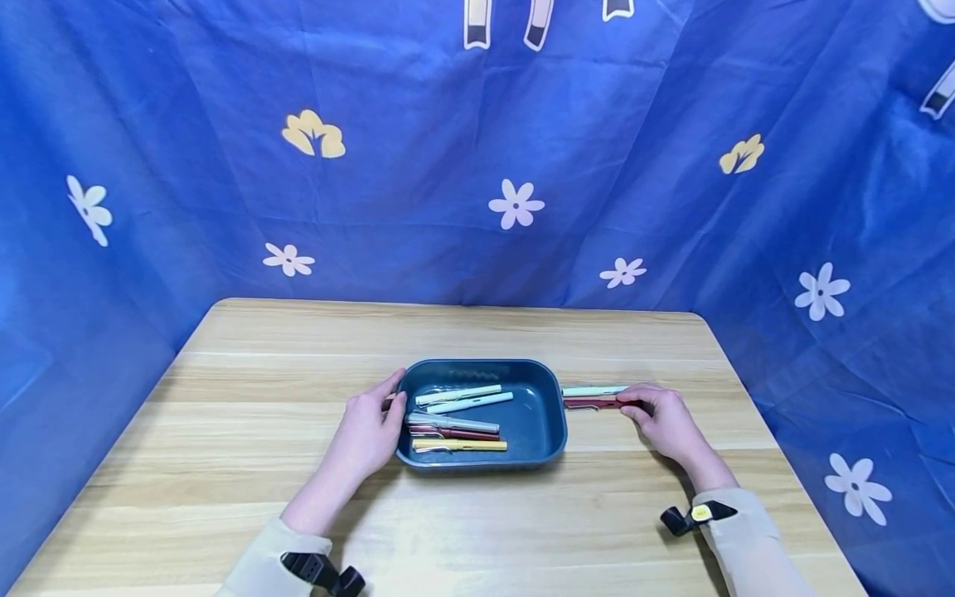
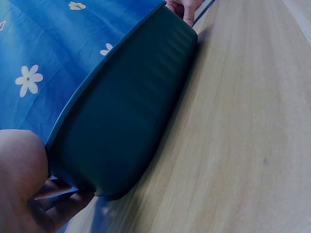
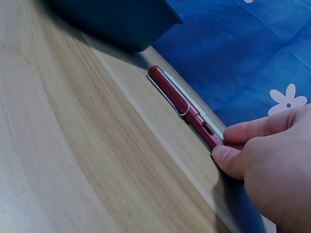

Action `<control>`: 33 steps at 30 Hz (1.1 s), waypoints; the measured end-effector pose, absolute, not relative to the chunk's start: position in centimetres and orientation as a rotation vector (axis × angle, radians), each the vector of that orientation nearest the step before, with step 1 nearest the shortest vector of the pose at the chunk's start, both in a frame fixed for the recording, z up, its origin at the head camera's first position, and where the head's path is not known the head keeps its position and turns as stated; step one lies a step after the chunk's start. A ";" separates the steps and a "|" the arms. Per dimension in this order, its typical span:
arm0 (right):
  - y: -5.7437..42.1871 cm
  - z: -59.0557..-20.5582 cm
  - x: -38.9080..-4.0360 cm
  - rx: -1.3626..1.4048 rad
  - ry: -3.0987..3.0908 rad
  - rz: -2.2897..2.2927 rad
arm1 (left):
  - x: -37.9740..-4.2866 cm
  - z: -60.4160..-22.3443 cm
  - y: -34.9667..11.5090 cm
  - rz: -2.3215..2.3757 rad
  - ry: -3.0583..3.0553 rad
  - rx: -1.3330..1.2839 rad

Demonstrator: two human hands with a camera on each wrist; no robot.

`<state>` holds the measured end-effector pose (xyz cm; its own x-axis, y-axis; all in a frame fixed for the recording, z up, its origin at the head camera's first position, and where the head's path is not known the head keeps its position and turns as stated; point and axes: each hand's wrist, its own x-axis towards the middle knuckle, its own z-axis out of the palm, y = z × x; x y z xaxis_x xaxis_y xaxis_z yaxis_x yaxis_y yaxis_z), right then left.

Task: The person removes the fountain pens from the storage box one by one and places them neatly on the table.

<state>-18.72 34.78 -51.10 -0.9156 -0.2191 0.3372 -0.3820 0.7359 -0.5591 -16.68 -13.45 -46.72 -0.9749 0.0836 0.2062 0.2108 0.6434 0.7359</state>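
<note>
Pickup looks like the step in hand: our right hand pinches the barrel end of a slim dark-red pen with a metal clip, just right of the rounded-rectangular teal tray on our pale wood-grain table. A slim mint-green pen lies along its far side. Our left hand grips the tray's left end. We reckon the next move calls for not dragging the mint one along.

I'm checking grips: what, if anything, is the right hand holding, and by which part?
The right hand pinches the red pen outside the box, by the half farther from that box.
</note>
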 end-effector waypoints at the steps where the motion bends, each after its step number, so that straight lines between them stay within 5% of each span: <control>1: 34.8 -51.1 -18.7 0.471 -2.689 0.947 | -16.7 -46.7 -13.5 -1.244 -2.707 -0.244; 33: 30.6 -45.7 -18.0 0.537 -2.304 1.611 | -16.6 -46.7 -13.4 -1.252 -2.717 -0.228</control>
<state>-18.00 30.57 -45.66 -0.8921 -0.1404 0.4294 -0.4515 0.3096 -0.8368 -16.56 -13.43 -46.68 -0.9786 0.0784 0.1905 0.1958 0.6422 0.7411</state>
